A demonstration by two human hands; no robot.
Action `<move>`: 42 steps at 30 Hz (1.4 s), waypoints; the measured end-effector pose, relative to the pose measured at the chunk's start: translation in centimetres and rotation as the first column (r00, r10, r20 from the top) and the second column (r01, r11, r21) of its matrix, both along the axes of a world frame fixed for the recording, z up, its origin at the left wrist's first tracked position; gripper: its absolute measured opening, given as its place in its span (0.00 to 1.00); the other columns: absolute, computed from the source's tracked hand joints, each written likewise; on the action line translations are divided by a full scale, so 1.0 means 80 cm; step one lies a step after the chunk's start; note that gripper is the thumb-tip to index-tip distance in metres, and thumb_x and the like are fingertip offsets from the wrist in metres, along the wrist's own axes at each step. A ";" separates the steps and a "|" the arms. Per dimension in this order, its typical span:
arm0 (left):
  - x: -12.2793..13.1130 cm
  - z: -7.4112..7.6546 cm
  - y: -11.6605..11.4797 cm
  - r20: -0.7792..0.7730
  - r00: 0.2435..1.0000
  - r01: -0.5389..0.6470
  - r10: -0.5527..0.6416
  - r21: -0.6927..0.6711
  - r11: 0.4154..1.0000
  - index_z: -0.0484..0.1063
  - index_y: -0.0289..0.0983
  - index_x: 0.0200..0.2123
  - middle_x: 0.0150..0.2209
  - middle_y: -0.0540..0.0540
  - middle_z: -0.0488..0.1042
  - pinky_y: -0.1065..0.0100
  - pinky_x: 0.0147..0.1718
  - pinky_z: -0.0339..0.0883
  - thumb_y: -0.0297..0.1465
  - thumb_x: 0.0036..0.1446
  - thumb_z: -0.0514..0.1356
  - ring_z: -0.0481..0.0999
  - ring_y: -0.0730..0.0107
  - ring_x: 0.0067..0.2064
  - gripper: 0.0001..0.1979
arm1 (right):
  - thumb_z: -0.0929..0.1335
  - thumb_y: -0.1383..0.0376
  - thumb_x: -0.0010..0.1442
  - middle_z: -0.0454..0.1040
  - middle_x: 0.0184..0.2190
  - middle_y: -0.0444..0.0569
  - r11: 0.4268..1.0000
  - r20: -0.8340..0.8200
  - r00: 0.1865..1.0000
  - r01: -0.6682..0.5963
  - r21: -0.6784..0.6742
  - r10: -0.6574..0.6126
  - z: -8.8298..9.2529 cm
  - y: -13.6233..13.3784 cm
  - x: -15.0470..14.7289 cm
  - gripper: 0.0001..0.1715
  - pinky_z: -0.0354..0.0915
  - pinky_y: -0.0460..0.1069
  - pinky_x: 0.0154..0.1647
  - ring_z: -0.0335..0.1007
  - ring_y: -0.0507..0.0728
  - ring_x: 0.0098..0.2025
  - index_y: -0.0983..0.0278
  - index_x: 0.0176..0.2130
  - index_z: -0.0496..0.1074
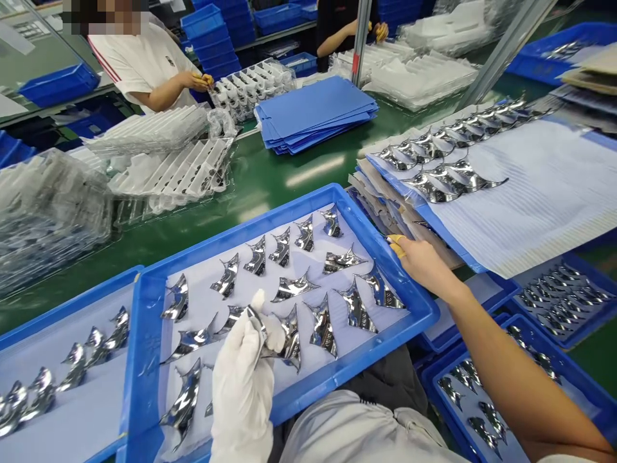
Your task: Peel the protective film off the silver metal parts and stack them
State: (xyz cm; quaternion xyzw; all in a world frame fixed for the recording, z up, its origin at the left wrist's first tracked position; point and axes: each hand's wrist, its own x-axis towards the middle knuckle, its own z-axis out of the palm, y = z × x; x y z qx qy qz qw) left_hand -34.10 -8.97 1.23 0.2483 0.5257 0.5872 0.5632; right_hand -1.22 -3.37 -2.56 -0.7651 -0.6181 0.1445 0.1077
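My left hand [245,379], in a white glove, is closed around a shiny chrome-plated curved part [258,328] with pointed tips. It is above the near side of a blue tray [332,379] lined with white sheet. Several similar chrome parts [321,325] lie spread out in this tray. My right hand [419,257] is at the tray's right rim, with yellow covers on the fingertips. Its fingers are pressed together; whether they grip anything is hard to make out.
Another blue tray [62,399] of chrome parts adjoins at left. At right, chrome parts [448,180] rest on stacked sheets [540,199]; lower trays [482,392] stand beneath. Blue sheets [315,112] and plastic-wrapped packs [168,167] lie across the green table. Two people [149,64] work opposite.
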 end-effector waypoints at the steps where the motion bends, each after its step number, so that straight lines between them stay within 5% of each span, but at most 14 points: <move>1: 0.000 -0.001 0.004 -0.010 1.000 0.005 -0.005 0.004 1.000 0.72 0.35 0.51 0.43 0.44 0.75 0.62 0.36 0.73 0.36 0.62 0.61 0.76 0.66 0.38 0.17 | 0.61 0.68 0.66 0.80 0.36 0.62 1.000 -0.016 0.999 0.028 -0.005 -0.028 -0.002 0.000 -0.004 0.17 0.64 0.51 0.36 0.77 0.64 0.37 0.72 0.50 0.72; 5: 0.005 -0.005 0.018 -0.025 0.998 0.050 -0.050 0.013 0.999 0.69 0.36 0.54 0.52 0.40 0.71 0.54 0.44 0.73 0.37 0.63 0.59 0.75 0.59 0.48 0.18 | 0.59 0.68 0.68 0.80 0.39 0.64 0.996 -0.069 0.994 0.087 0.029 -0.085 -0.006 0.002 -0.019 0.17 0.64 0.49 0.34 0.77 0.63 0.35 0.72 0.48 0.72; 11: 0.019 -0.006 0.031 -0.082 0.987 0.138 -0.136 0.024 0.990 0.69 0.36 0.54 0.53 0.40 0.71 0.54 0.45 0.73 0.37 0.63 0.59 0.75 0.59 0.48 0.18 | 0.60 0.65 0.69 0.80 0.40 0.51 0.999 -0.203 0.979 0.013 0.047 -0.003 -0.015 0.020 -0.021 0.14 0.66 0.44 0.37 0.77 0.55 0.38 0.66 0.43 0.74; 15: 0.024 -0.002 0.038 -0.131 0.974 0.193 -0.187 0.036 0.981 0.70 0.38 0.53 0.53 0.40 0.71 0.54 0.45 0.73 0.37 0.63 0.59 0.74 0.59 0.48 0.17 | 0.59 0.65 0.71 0.79 0.39 0.53 0.996 -0.165 0.984 0.080 0.045 -0.072 -0.043 0.064 -0.017 0.16 0.68 0.47 0.39 0.76 0.55 0.37 0.68 0.49 0.72; 20: 0.024 0.006 0.043 -0.206 0.961 0.201 -0.186 0.050 0.978 0.69 0.37 0.54 0.54 0.40 0.71 0.52 0.46 0.72 0.37 0.63 0.59 0.74 0.58 0.49 0.18 | 0.67 0.59 0.67 0.71 0.52 0.54 0.983 -0.038 0.985 0.170 0.063 -0.168 -0.088 0.136 -0.017 0.20 0.71 0.58 0.48 0.72 0.59 0.49 0.66 0.55 0.68; 27: 0.015 0.001 0.033 -0.305 0.946 0.121 -0.110 0.016 0.993 0.71 0.39 0.52 0.55 0.41 0.71 0.53 0.48 0.71 0.38 0.63 0.59 0.74 0.57 0.51 0.16 | 0.67 0.61 0.66 0.68 0.56 0.55 0.995 0.016 0.998 0.060 0.085 -0.062 -0.120 0.170 -0.021 0.21 0.67 0.62 0.55 0.68 0.62 0.55 0.66 0.57 0.67; 32: 0.003 -0.002 0.021 -0.312 0.948 0.063 -0.061 -0.005 0.998 0.75 0.45 0.52 0.56 0.46 0.74 0.60 0.57 0.64 0.36 0.57 0.65 0.72 0.58 0.56 0.19 | 0.65 0.72 0.64 0.70 0.55 0.68 0.994 -0.028 1.000 -0.001 0.105 0.004 -0.080 0.156 -0.005 0.26 0.63 0.58 0.59 0.67 0.67 0.57 0.79 0.60 0.65; 35: -0.002 0.000 0.021 -0.294 0.951 0.102 -0.100 -0.009 0.995 0.75 0.45 0.54 0.55 0.47 0.76 0.62 0.60 0.61 0.34 0.56 0.65 0.72 0.61 0.57 0.21 | 0.63 0.70 0.65 0.74 0.52 0.60 0.979 -0.076 0.996 -0.036 0.201 0.052 -0.028 0.114 -0.010 0.23 0.65 0.55 0.58 0.73 0.61 0.52 0.71 0.58 0.69; 37: -0.003 0.003 0.022 -0.272 0.954 0.128 -0.127 -0.014 0.992 0.74 0.45 0.56 0.55 0.47 0.76 0.63 0.58 0.63 0.34 0.57 0.65 0.73 0.63 0.55 0.22 | 0.64 0.68 0.66 0.76 0.51 0.56 0.911 -0.212 0.969 -0.031 0.412 0.129 0.007 0.072 -0.033 0.19 0.67 0.54 0.55 0.74 0.60 0.49 0.68 0.55 0.72; 39: -0.002 0.006 0.022 -0.238 0.960 0.144 -0.145 -0.022 0.989 0.73 0.45 0.56 0.55 0.48 0.76 0.66 0.54 0.67 0.34 0.57 0.65 0.75 0.66 0.51 0.23 | 0.65 0.65 0.67 0.78 0.47 0.53 0.861 -0.369 0.888 -0.056 0.505 0.274 0.035 0.027 -0.068 0.17 0.70 0.50 0.49 0.75 0.57 0.46 0.65 0.53 0.73; 42: 0.005 0.008 0.017 -0.144 0.973 0.179 -0.178 -0.007 0.984 0.74 0.46 0.55 0.55 0.48 0.76 0.71 0.48 0.69 0.34 0.57 0.66 0.76 0.69 0.48 0.22 | 0.65 0.66 0.67 0.79 0.43 0.51 0.818 -0.506 0.670 -0.287 0.498 0.543 0.055 -0.027 -0.128 0.13 0.70 0.48 0.47 0.75 0.54 0.44 0.63 0.49 0.75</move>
